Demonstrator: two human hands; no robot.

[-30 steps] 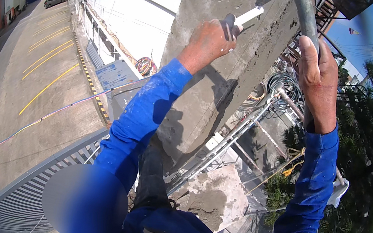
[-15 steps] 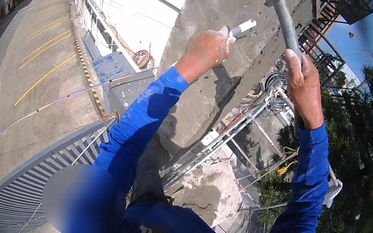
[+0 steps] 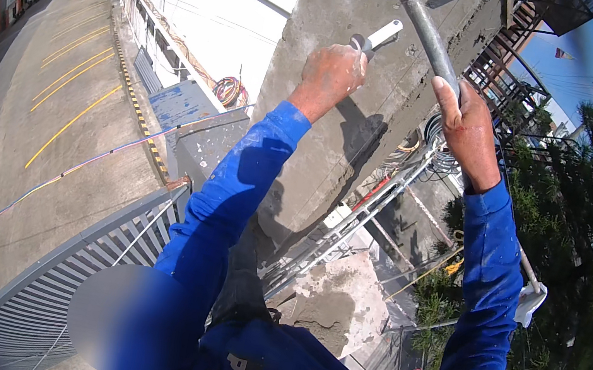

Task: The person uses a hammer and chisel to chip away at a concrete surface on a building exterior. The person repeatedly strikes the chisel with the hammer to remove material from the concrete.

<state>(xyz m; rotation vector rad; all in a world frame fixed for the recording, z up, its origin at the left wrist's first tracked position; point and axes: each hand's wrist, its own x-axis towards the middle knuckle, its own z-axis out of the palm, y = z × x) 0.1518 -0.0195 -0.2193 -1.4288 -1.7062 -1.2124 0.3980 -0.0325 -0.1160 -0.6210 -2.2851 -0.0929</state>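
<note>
My left hand (image 3: 331, 73) is closed around a short, narrow tool with a flat white end (image 3: 383, 33); its kind does not show clearly. That end points up and right, over a grey concrete surface (image 3: 335, 3). In my right hand (image 3: 467, 127) is a hammer (image 3: 431, 43) with a thick grey metal handle, the fingers wrapped round it and the thumb along it. The hammer's head is at the top of the view, above the concrete and apart from the white-ended tool. Dark shadows of my arms and tools fall on the concrete.
Below the concrete at right stand metal scaffold bars (image 3: 379, 207) and coiled cables (image 3: 442, 158). A mortar-smeared board (image 3: 339, 302) lies lower down. At left are a slatted grey railing (image 3: 97, 253), a striped cord (image 3: 79, 168) and a parking lot far below. Trees (image 3: 563, 230) grow at right.
The hammer's head has come down and left into fuller view, my right hand moving slightly left with it. The white-ended tool has shifted slightly up and left and tilts more steeply.
</note>
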